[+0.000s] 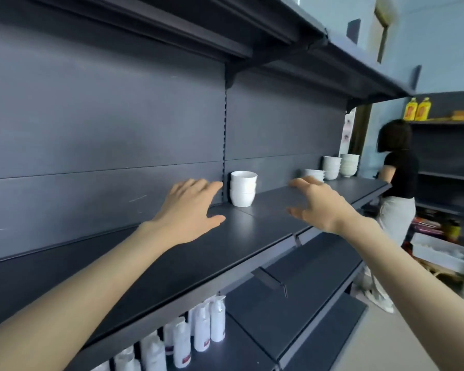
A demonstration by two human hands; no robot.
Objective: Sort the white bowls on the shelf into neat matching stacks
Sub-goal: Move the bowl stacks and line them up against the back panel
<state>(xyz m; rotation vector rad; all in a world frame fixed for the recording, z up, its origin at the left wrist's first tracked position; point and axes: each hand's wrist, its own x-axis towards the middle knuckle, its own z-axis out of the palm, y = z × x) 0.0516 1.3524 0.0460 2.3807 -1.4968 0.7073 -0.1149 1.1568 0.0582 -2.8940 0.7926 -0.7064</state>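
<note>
- A near stack (pixel 243 188) of 3 deep white bowls is seen upright on the dark shelf (pixel 198 263), set against the back panel at the seam between 2 shelf sections.
- The left hand (pixel 188 210) is held over the shelf just left of this stack. Its fingers (pixel 198 184) are straight and slightly apart, and nothing is gripped.
- The right hand (pixel 319 204) is held to the right of the stack. Its fingers (pixel 304 181) are spread, the thumb is wide, and it is likewise empty.
- The near stack therefore lies between the 2 hands and slightly farther back. The left fingertips are just beside its left wall, with a small gap showing, while the right fingertips are well apart from it, so the left hand is judged the nearer.
- Farther right on the same shelf, a low stack (pixel 315 174) of shallower bowls is seen just beyond the right fingertips. Past it stand a taller stack (pixel 332 167) and a last stack (pixel 349 164), side by side.
- Since the near stack's long axis is vertical, a grasp from both sides, low on its wall, is judged safest against tipping.
</note>
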